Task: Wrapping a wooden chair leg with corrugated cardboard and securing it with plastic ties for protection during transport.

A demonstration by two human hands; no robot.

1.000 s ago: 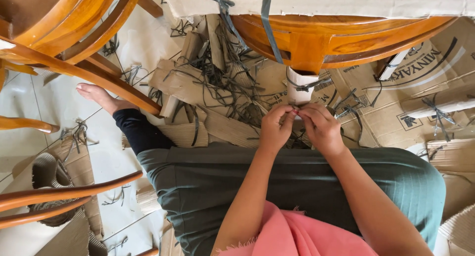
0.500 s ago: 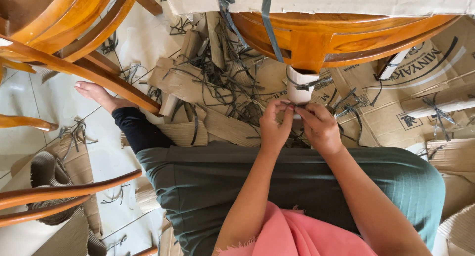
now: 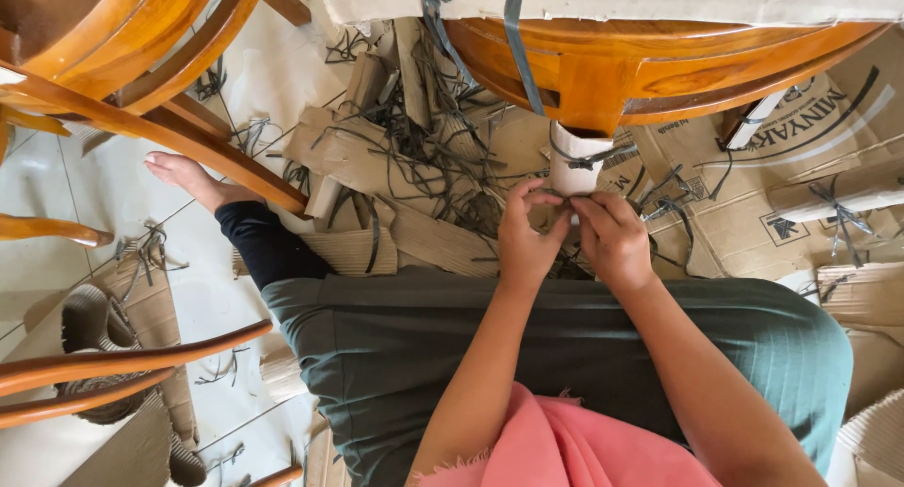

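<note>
- Pinching with both hands: the left hand [image 3: 525, 237] and the right hand [image 3: 614, 237] meet fingertip to fingertip just below the white-wrapped chair leg [image 3: 574, 170], fingers curled nearly closed on a thin grey strap [image 3: 576, 157] that circles the wrapping.
- Judging by its look, the strap is light, flat and limp but tough along its length; it seems slick, so a firm pinch near the knot or the loose end, close against the leg, would hold best.
- White wrapping on the leg looks like soft paper or foam, easily torn or dented.
- Above the leg sits the wooden chair seat [image 3: 650, 68], stiff and surely heavier.
- Left of the leg lies a tangle of loose straps [image 3: 428, 157] on flattened cardboard [image 3: 753, 223].
</note>
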